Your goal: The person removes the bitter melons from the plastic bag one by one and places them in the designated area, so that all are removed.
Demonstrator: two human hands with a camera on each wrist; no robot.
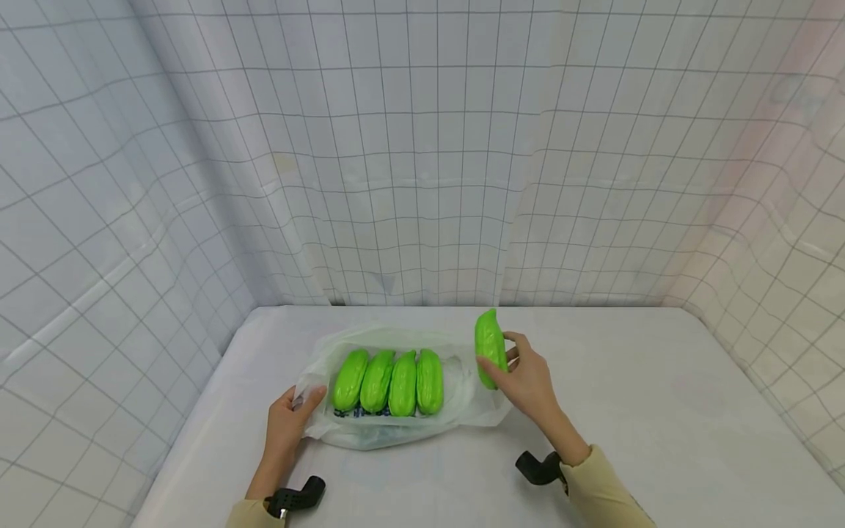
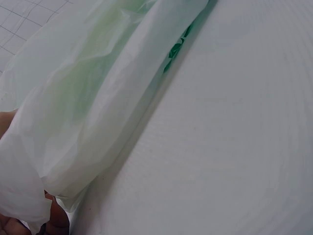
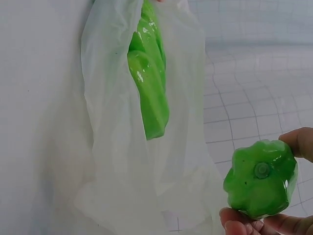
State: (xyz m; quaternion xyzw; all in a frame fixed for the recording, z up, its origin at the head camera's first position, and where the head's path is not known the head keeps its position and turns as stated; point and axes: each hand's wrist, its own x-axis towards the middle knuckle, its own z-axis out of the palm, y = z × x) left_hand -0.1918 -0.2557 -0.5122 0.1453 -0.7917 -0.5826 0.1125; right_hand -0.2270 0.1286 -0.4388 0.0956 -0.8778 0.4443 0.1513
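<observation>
My right hand (image 1: 528, 378) pinches a bright green, lumpy bitter melon (image 1: 489, 348) between thumb and fingers, held upright over the right end of a thin white plastic bag (image 1: 370, 438). In the right wrist view the melon's round end (image 3: 261, 171) faces the camera. Several like bitter melons (image 1: 403, 385) lie side by side inside the bag, left of its middle. At the bag's left end my left hand (image 1: 286, 425) grips the bag's edge, thumb on the upper side. In the left wrist view the bag film (image 2: 117, 98) covers most of that hand.
The bag lies spread on a white-covered table (image 1: 660, 411). Dark blue-green print (image 1: 370, 413) shows by the lower ends of the melons. White grid-patterned curtains (image 1: 422, 147) stand behind the table and along both sides.
</observation>
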